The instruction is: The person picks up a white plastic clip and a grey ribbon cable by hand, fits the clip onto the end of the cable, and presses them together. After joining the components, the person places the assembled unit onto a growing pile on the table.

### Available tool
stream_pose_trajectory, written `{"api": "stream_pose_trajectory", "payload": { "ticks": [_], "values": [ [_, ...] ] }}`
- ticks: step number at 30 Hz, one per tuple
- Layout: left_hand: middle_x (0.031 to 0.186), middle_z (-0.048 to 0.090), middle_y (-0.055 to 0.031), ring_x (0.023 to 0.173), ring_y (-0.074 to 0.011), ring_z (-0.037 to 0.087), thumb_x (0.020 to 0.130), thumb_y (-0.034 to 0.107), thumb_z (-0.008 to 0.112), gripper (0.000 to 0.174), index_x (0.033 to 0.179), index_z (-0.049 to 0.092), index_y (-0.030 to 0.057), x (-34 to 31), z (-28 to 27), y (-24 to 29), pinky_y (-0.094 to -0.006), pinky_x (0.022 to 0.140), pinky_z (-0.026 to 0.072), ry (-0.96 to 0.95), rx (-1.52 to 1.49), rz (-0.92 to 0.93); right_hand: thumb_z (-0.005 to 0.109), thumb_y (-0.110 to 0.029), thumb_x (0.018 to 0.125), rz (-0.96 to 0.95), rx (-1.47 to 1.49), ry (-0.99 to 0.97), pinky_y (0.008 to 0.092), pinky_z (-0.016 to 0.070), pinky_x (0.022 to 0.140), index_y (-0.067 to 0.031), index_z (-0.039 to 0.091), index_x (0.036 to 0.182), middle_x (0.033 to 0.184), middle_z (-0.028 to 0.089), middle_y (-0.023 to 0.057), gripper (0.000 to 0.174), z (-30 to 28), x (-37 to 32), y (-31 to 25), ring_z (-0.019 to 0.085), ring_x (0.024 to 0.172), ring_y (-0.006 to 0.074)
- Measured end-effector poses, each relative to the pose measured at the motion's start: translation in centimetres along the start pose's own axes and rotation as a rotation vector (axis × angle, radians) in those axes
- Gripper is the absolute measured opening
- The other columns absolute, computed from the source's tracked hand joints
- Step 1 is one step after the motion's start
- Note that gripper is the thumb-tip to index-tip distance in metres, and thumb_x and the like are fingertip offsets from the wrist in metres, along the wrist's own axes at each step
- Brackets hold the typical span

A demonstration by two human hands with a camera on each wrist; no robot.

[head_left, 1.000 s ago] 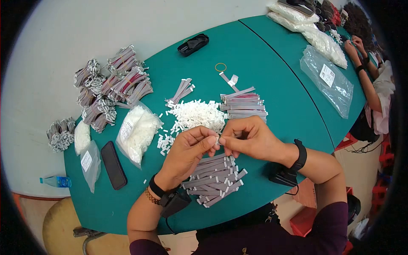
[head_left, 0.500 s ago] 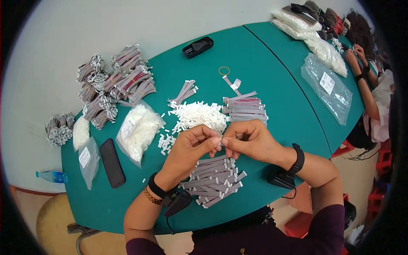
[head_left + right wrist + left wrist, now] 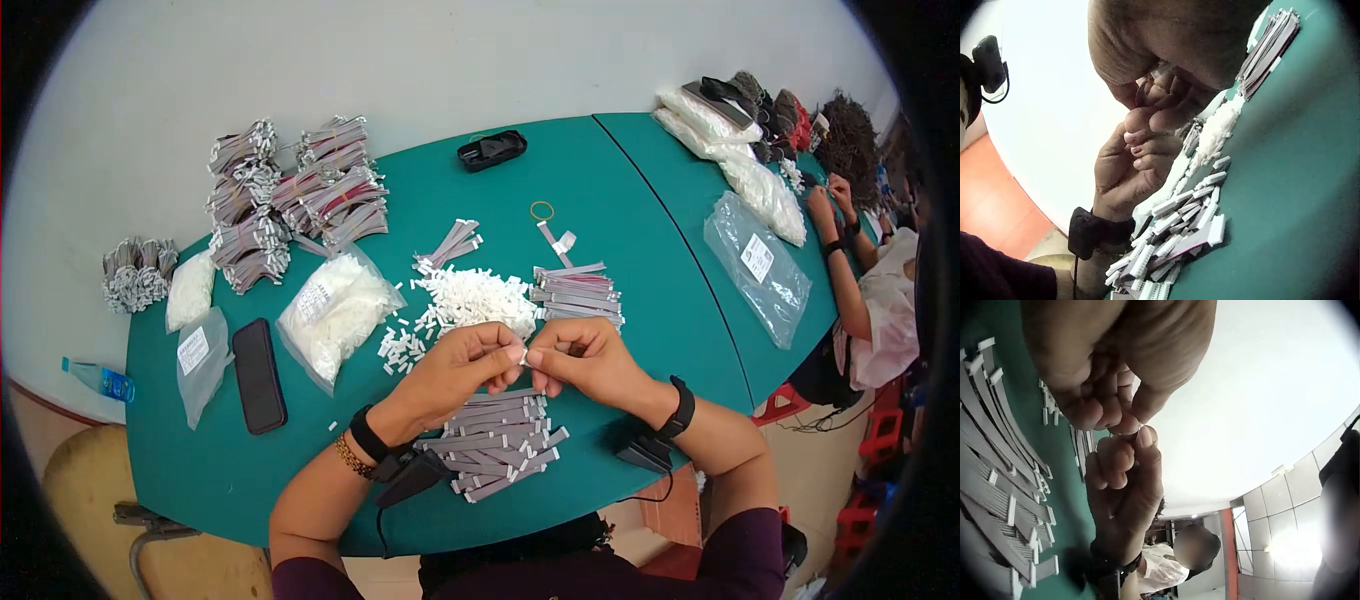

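- Both hands pinched: left hand (image 3: 462, 372) and right hand (image 3: 588, 362) met at the fingertips, with a small white piece (image 3: 523, 357) between them.
- Ribbon cables (image 3: 485, 441) lay piled on the near side, mostly crosswise.
- Loose white pieces (image 3: 475, 300) sat heaped just beyond the hands.
- Slotted cable ends (image 3: 1141, 259) showed in right wrist view; head view too coarse for slots.
- Small white piece: neither hand nearer, long axis couldn't tell.

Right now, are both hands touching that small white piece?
Touching. Head view shows it: the left hand and right hand meet fingertip to fingertip with the small white piece pinched between.
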State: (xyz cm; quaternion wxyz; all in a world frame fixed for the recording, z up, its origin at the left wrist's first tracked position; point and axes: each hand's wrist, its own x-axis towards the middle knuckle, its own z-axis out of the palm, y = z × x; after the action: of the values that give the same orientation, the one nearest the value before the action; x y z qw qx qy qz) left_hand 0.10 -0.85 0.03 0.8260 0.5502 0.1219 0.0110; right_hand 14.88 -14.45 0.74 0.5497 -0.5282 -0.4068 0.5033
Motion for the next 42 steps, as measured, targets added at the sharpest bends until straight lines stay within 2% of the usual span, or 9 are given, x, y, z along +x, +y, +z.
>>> {"api": "stream_pose_trajectory", "payload": {
  "ticks": [10,16,19,22,26,34,42],
  "values": [
    [0.073,0.053,0.0014,0.066,-0.0054,0.047,0.090,0.019,0.056,0.015,0.088,0.055,0.0042,-0.1,0.1,0.2,-0.0187,0.059,0.0370,-0.011,-0.028,0.001,0.058,-0.015,0.089,-0.010,0.015,-0.017,0.0191,0.0455,0.051,-0.0031,0.061,0.078,0.067,0.062,0.0028,0.016,0.0,-0.1,0.1,0.057,0.058,0.0061],
    [0.073,0.054,0.0007,0.066,-0.0051,0.048,0.089,0.017,0.057,0.014,0.087,0.055,0.0032,-0.1,0.4,0.1,-0.0194,0.060,0.0379,0.080,0.295,0.125,0.057,-0.014,0.089,-0.086,-0.030,0.008,0.0191,0.0452,0.052,-0.0027,0.061,0.080,0.067,0.062,0.0024,0.015,0.2,-0.3,0.8,0.057,0.058,0.0057],
    [0.073,0.054,0.0009,0.066,-0.0048,0.048,0.089,0.018,0.056,0.015,0.088,0.056,0.0031,-0.2,0.6,0.3,-0.0193,0.060,0.0382,0.097,0.298,0.148,0.057,-0.014,0.089,-0.016,-0.025,0.016,0.0194,0.0452,0.052,-0.0023,0.061,0.081,0.067,0.062,0.0028,0.015,0.2,-0.2,0.3,0.056,0.058,0.0060],
    [0.073,0.054,0.0014,0.066,-0.0047,0.048,0.089,0.018,0.057,0.015,0.088,0.056,0.0033,-0.3,0.5,0.7,-0.0191,0.060,0.0384,0.092,0.226,0.055,0.057,-0.013,0.089,0.042,-0.004,0.004,0.0188,0.0437,0.050,-0.0012,0.062,0.084,0.067,0.063,0.0041,0.014,-0.1,0.0,-0.2,0.057,0.055,0.0073],
    [0.073,0.055,0.0014,0.067,-0.0046,0.048,0.090,0.018,0.056,0.015,0.089,0.056,0.0033,-0.1,-0.1,0.4,-0.0190,0.060,0.0386,0.089,0.205,0.040,0.057,-0.015,0.089,0.072,-0.001,-0.030,0.0184,0.0422,0.049,-0.0014,0.063,0.086,0.067,0.063,0.0039,0.015,-0.4,0.1,-0.2,0.056,0.053,0.0071],
    [0.078,0.057,0.0003,0.067,-0.0048,0.048,0.089,0.017,0.057,0.014,0.089,0.056,0.0026,0.1,-0.3,0.1,-0.0193,0.061,0.0400,0.069,0.215,0.047,0.057,-0.014,0.090,0.099,-0.090,-0.091,0.0181,0.0405,0.048,-0.0010,0.064,0.084,0.066,0.062,0.0033,0.016,-0.7,0.0,-0.3,0.054,0.053,0.0054],
    [0.076,0.056,0.0004,0.067,-0.0050,0.048,0.089,0.017,0.057,0.015,0.089,0.056,0.0018,0.0,0.3,0.1,-0.0197,0.060,0.0393,0.078,0.283,0.089,0.056,-0.013,0.090,0.060,-0.099,-0.062,0.0187,0.0393,0.048,-0.0007,0.062,0.081,0.065,0.060,0.0023,0.016,-0.4,-0.5,0.1,0.051,0.054,0.0050]
  ]
}}
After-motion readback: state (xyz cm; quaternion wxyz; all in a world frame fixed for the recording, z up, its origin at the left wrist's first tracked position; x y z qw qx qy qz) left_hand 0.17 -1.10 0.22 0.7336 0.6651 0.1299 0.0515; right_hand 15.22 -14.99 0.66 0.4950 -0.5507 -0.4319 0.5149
